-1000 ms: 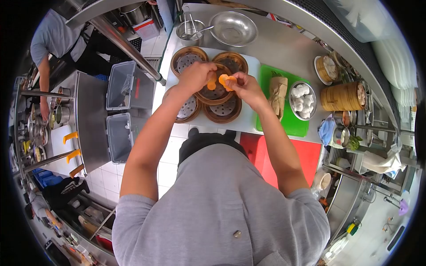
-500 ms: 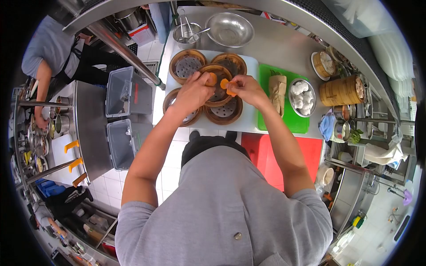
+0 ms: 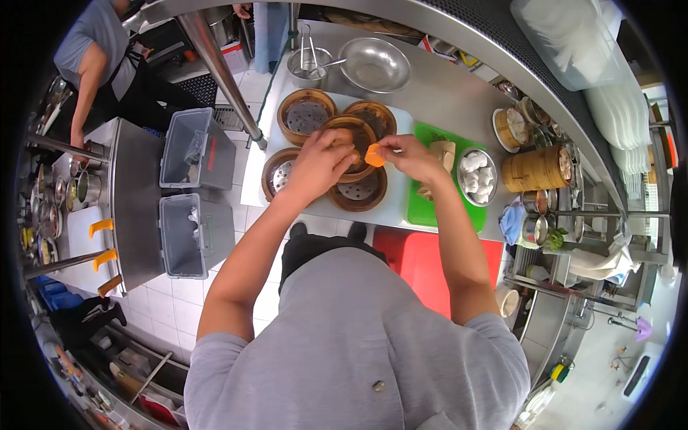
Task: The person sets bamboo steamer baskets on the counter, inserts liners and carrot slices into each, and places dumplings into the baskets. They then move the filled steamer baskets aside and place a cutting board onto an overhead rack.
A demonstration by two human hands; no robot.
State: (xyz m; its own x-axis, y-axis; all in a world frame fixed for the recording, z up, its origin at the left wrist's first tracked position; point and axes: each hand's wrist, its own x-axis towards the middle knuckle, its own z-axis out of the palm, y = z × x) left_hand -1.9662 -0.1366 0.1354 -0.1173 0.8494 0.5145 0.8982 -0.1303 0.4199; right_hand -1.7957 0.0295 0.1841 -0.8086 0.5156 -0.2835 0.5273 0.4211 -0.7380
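Note:
Several round bamboo steamer baskets (image 3: 307, 115) with perforated liners stand together on a white board (image 3: 403, 123); one steamer basket (image 3: 367, 123) rests on top of the others in the middle. Over that upper basket, the fingers of my left hand (image 3: 320, 159) are curled around orange carrot slices (image 3: 342, 135), mostly hidden by the fingers. My right hand (image 3: 410, 158) pinches a single carrot slice (image 3: 374, 155) at the basket's right edge, just apart from my left fingertips. The inside of the upper basket is partly covered by my left hand.
Right of the baskets, a green board (image 3: 448, 210) bears a brown paper packet (image 3: 443, 154) and a bowl of white dumplings (image 3: 476, 175). A stacked bamboo steamer (image 3: 537, 168) stands farther right. Behind are a steel colander (image 3: 375, 64) and a pot (image 3: 309, 69). Another person (image 3: 100, 64) works at left.
My right hand has drawn slightly away from the left, and the carrot slice in it now shows as one flat piece. My left hand stays over the upper basket. The view has shifted a little.

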